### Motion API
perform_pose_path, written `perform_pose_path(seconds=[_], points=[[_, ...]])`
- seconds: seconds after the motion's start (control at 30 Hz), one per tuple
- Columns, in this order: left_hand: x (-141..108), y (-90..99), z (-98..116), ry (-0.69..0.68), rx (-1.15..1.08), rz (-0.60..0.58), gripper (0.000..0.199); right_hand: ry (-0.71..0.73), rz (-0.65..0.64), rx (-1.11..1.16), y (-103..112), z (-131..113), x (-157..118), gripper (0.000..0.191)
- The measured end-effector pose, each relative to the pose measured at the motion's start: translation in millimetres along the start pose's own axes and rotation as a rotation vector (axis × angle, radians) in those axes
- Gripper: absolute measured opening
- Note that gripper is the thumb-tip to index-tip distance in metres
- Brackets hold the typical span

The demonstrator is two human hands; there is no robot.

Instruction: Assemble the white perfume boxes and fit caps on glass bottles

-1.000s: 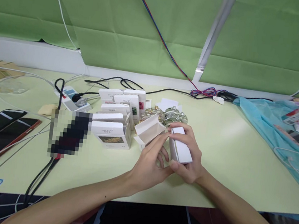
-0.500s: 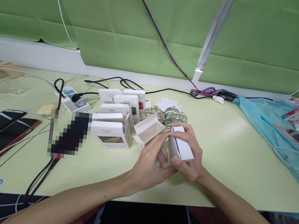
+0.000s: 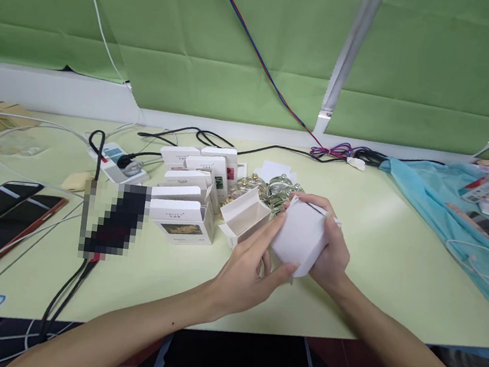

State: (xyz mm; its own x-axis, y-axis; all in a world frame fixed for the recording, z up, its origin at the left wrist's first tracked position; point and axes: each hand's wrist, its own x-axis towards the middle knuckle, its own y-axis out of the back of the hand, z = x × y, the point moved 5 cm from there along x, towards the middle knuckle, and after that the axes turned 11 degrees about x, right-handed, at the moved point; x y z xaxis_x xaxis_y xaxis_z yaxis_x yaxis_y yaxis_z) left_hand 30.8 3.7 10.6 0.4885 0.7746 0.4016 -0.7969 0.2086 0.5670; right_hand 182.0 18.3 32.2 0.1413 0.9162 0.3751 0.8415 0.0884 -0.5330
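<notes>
1. The open box (image 3: 242, 221) is sitting on the pale green table (image 3: 397, 242), showing its inside.
2. The white card piece (image 3: 303, 234) is staying up in two hands, just to the right of the open box.
3. The right hand (image 3: 332, 249) is grasping the card piece, with its fingers curling around the far edge and the right side.
4. The left hand (image 3: 246, 269) is reaching in front of the open box. It is gripping the card piece lightly, its fingers touching the left side and its thumb pressing near the bottom.
5. Round glass bottles (image 3: 280, 189) are crowding together behind the open box.
6. White boxes (image 3: 179, 214) are standing left of the open box. The nearest is showing a yellow flower picture (image 3: 183, 229).
7. A blue cloth (image 3: 439, 200) is lying far right of the open box.
</notes>
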Motion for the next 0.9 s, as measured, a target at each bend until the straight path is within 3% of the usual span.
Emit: perform_pose_path(seconds=[0.2,0.37,0.6,0.9], points=[[-0.4,5.2,5.6,-0.121,0.069,0.051,0.052,-0.266,0.184,0.287,7.3,3.6,8.9,0.040],[1.8,9.3,10.6,-0.182,0.122,0.139,0.047,-0.397,0.207,0.470,9.4,4.7,13.1,0.042],[-0.4,4.6,10.9,-0.216,0.134,0.153,0.062,-0.476,0.166,0.520,6.4,10.7,9.6,0.042],[-0.9,8.9,10.9,-0.297,0.191,0.223,0.047,-0.463,0.142,0.404,3.3,10.1,10.3,0.046]])
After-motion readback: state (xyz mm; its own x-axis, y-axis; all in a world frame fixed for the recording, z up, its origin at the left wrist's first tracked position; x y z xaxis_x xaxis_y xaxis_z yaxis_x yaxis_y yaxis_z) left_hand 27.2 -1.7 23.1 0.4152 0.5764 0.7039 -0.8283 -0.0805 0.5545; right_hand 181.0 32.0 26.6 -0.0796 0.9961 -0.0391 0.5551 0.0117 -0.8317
